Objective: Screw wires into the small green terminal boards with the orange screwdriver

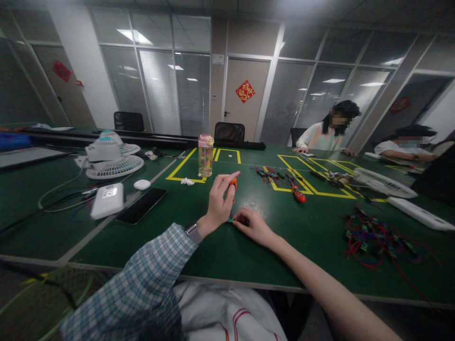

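Note:
My left hand (219, 201), with a watch (194, 233) at its wrist, is closed around an orange-handled screwdriver (232, 183). The tool stands roughly upright, its lower end mostly hidden behind the fingers. Just below it, a small green circuit board (230, 220) lies at the tabletop. My right hand (253, 226) pinches this board with thumb and fingertips from the right side. Both hands are close together over the green table (199, 263).
Tangled wired boards (377, 237) lie at the right, and another bunch (272, 175) sits farther back beside a red-handled tool (299, 195). A bottle (205, 158), phone (142, 206), white power bank (107, 201) and fans (113, 166) stand leftward. A person (329, 130) sits across.

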